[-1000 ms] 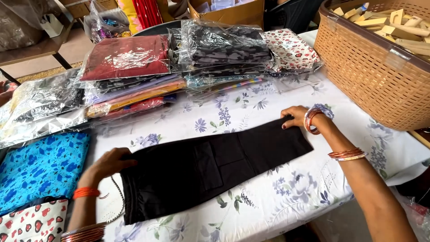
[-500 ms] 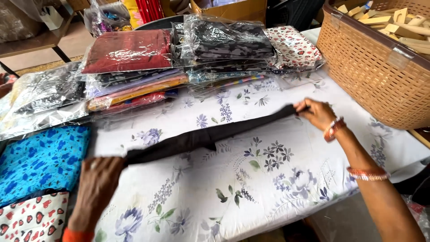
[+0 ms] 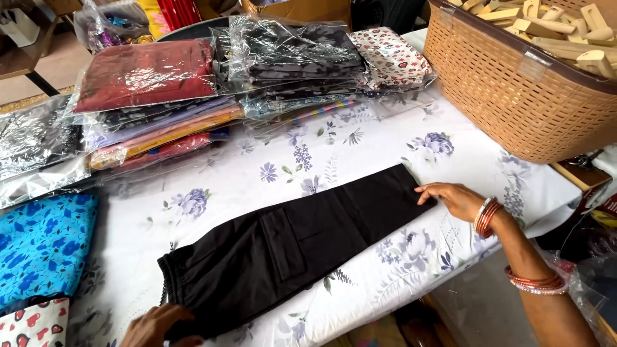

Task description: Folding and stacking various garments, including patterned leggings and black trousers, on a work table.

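Observation:
Black trousers with a side pocket lie flat and folded lengthwise on the flowered white cloth, slanting from lower left to upper right. My left hand rests on the waistband end at the bottom edge of the view, fingers curled over the fabric. My right hand, with red bangles on the wrist, presses the leg cuff end flat with its fingertips.
Stacks of clothes in clear plastic bags fill the far side. A tan woven basket of wooden pieces stands at the right. Blue patterned fabric and a heart-print piece lie at the left.
The trousers were flat, then lifted and stretched taut between both hands, and now lie flat again the other way up, pocket showing. Both hands have come down to the cloth.

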